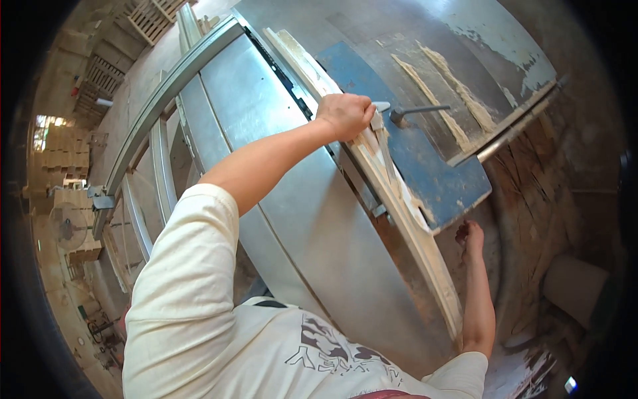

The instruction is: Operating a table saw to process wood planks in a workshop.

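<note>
My left hand (345,116) is closed in a fist over a long pale wooden strip (392,188) at the middle of the machine. A white rounded tip (381,106) pokes out past its fingers; the rest of that piece is hidden in the fist. Along its right side the strip runs beside a blue plate (465,183), which carries a dark lever (425,108). Off the plate's near corner, my right hand (470,236) hangs with loosely curled fingers. Nothing shows in it, and it appears apart from the plate.
A wide metal sliding table (299,219) lies to the left, with a metal frame rail (159,86) beyond it. Ridges of sawdust (458,86) lie on the machine top at far right. Stacked wood (66,149) and a fan (68,225) stand at far left.
</note>
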Demonstrator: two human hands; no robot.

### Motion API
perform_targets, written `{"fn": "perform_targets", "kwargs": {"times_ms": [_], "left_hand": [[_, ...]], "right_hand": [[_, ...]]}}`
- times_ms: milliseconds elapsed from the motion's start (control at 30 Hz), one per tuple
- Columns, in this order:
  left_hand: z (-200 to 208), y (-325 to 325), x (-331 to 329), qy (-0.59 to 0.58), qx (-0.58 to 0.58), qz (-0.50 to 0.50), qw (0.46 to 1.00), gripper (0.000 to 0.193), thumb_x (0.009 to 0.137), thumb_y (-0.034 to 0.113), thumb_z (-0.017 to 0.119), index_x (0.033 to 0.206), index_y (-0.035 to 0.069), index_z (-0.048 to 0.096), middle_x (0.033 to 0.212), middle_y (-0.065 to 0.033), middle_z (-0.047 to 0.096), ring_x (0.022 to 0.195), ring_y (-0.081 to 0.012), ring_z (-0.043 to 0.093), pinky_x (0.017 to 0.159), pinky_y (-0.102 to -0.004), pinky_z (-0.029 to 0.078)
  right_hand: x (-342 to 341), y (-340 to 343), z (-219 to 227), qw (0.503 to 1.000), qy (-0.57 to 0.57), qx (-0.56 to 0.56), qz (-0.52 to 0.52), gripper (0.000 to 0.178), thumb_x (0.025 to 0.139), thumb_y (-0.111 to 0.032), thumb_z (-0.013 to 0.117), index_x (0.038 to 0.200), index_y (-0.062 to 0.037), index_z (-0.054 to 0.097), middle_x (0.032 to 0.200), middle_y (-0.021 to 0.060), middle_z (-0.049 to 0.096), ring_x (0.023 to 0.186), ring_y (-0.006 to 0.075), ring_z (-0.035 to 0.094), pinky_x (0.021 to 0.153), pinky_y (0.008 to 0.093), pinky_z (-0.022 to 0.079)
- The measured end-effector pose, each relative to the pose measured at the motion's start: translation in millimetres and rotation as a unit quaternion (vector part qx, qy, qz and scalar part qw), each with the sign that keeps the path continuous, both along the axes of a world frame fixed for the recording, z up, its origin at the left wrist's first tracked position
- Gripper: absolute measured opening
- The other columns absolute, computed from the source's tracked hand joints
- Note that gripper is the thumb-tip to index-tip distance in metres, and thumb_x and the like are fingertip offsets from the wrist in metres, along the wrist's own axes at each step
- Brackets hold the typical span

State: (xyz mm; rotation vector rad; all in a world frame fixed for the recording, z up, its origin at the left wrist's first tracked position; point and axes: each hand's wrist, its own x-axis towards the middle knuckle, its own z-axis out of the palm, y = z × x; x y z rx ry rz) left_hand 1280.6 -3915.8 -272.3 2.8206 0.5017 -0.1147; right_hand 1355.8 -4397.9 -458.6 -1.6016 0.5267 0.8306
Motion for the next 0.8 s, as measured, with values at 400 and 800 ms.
{"fn": "perform_targets", "kwargs": {"times_ms": [400, 800], "left_hand": [[-87, 63, 23, -0.123, 0.149, -0.295, 0.936, 0.026, 0.076, 0.019, 0.067, 0.1, 0.011, 0.064, 0.101, -0.0108, 0.061, 0.097, -0.0296, 0.06, 0.08, -0.0403, 0.051], [-52, -17, -4, -0.147, -0.034, -0.127, 0.98, 0.035, 0.098, 0.037, 0.041, 0.099, 0.009, 0.063, 0.095, -0.0148, 0.066, 0.091, -0.0363, 0.062, 0.074, -0.0482, 0.047]], "right_hand": [[-316, 67, 199, 0.841, -0.46, -0.204, 0.2, 0.016, 0.086, -0.013, 0.06, 0.099, -0.0026, 0.063, 0.097, 0.0141, 0.062, 0.09, 0.0314, 0.059, 0.079, 0.0415, 0.049], [-527, 74, 106, 0.753, -0.404, -0.513, 0.084, 0.046, 0.08, -0.022, 0.059, 0.121, -0.0016, 0.051, 0.135, 0.0133, 0.044, 0.131, 0.0312, 0.037, 0.109, 0.046, 0.03]]}}
